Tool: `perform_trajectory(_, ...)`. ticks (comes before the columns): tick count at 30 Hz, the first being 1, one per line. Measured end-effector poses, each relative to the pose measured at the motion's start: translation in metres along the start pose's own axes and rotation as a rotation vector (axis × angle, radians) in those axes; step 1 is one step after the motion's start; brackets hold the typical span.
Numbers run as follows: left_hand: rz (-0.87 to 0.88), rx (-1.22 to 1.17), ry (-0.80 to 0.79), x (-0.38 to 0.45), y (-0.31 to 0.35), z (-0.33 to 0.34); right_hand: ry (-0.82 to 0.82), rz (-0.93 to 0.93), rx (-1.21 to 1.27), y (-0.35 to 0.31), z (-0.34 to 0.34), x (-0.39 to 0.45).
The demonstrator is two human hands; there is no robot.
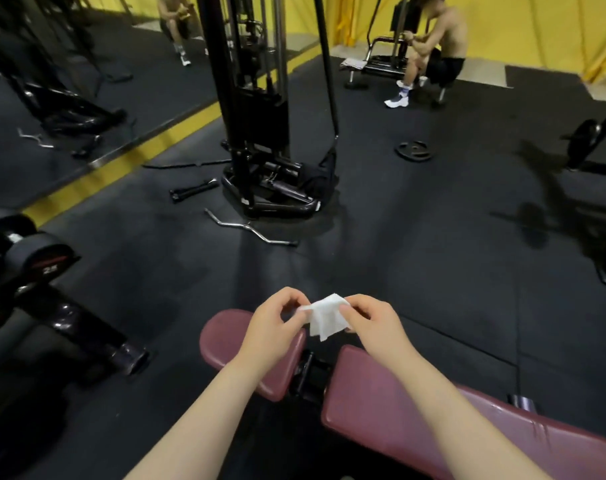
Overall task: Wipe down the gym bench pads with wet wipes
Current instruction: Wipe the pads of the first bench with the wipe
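Observation:
A white wet wipe (325, 315) is held up between both hands, partly folded. My left hand (277, 322) pinches its left corner and my right hand (372, 322) pinches its right edge. Both hands hover just above the maroon gym bench: the small seat pad (225, 336) lies under my left hand, and the long back pad (398, 420) runs toward the lower right. A black hinge bracket (310, 374) separates the two pads. The back pad has a few scratches near its right end.
A black cable machine (260, 133) stands ahead on the dark rubber floor, with a chrome curl bar (249, 226) and a black handle (192, 190) lying by its base. Dumbbells on a rack (34, 258) sit at left. A weight plate (414, 151) lies on the floor; a person (433, 50) sits at far right.

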State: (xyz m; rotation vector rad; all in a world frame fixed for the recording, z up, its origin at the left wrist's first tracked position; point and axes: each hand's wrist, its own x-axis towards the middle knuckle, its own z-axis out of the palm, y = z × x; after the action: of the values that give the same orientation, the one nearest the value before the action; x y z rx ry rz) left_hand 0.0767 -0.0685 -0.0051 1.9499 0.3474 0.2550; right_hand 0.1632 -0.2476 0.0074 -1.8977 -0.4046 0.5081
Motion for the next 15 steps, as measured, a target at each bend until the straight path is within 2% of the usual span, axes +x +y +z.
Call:
perform_trajectory(3, -0.064, -0.05, 0.07, -0.023, -0.024, -0.044, -0.046, 0.09, 0.121, -0.01, 0.05, -0.001)
perform_trajectory(7, -0.083, -0.055, 0.056, -0.056, -0.06, -0.113, 0.037, 0.207, 0.271, -0.025, 0.124, -0.005)
perform_trajectory(12, -0.069, 0.14, -0.114, -0.081, -0.113, -0.2, 0.009, 0.192, 0.172, -0.051, 0.207, -0.011)
perform_trajectory(15, -0.136, 0.054, -0.099, -0.082, -0.128, -0.241, 0.013, 0.2, 0.086, -0.063, 0.246, -0.007)
